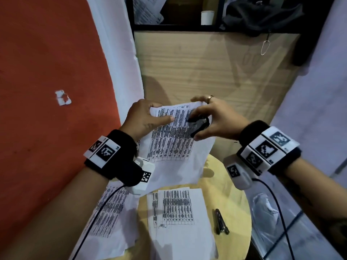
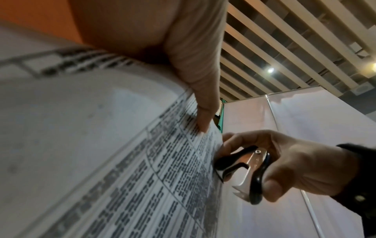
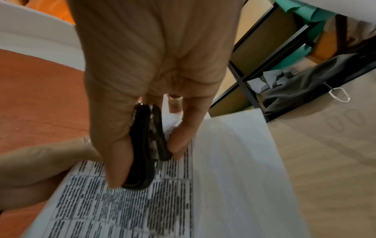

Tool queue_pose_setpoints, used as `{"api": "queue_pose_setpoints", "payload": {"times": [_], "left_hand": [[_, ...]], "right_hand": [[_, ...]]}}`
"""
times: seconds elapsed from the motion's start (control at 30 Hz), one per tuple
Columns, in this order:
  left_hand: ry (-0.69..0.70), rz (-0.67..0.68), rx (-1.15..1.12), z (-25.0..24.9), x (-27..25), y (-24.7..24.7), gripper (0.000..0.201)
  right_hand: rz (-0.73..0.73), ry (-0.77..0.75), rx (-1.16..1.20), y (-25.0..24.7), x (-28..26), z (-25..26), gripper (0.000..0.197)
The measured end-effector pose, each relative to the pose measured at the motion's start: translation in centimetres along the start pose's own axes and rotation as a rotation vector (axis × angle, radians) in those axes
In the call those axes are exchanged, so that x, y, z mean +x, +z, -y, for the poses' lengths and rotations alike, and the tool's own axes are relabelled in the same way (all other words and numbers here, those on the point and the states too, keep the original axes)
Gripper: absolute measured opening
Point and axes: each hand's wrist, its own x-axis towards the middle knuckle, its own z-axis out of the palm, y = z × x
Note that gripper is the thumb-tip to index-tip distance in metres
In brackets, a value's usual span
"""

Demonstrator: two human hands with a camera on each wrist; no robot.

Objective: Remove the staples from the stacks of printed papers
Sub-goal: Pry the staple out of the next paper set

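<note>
Our left hand (image 1: 144, 117) grips the white printed paper stack (image 1: 174, 136) aloft, thumb flat across it | our right hand (image 1: 214, 119) squeezes the black metal staple remover (image 1: 200, 124) (claws at the top edge)

A round, pale wooden table (image 1: 232, 199) carries loose white printed sheets (image 1: 178, 212) at its centre and more printed pages (image 1: 110, 209) spilling over its nine o'clock edge. A small dark metal tool (image 1: 221, 222) lies at three o'clock, just beside the central sheets.
</note>
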Motion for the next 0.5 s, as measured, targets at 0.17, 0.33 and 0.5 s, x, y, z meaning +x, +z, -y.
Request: {"api": "queue_pose_setpoints", "payload": {"times": [0.17,0.33,0.5], "left_hand": [[0.077,-0.041,0.349,0.0,0.6,-0.3,0.043],[0.231,-0.071,0.705,-3.5,0.7,0.7,0.031],[0.208,0.028,0.544,-4.0,1.3,0.5,0.025]], "right_hand": [[0.012,-0.018,-0.041,-0.8,0.2,0.6,0.047],[-0.015,-0.040,-0.061,-0.9,0.0,1.7,0.046],[-0.055,-0.015,-0.013,-1.9,-0.8,2.1,0.045]]}}
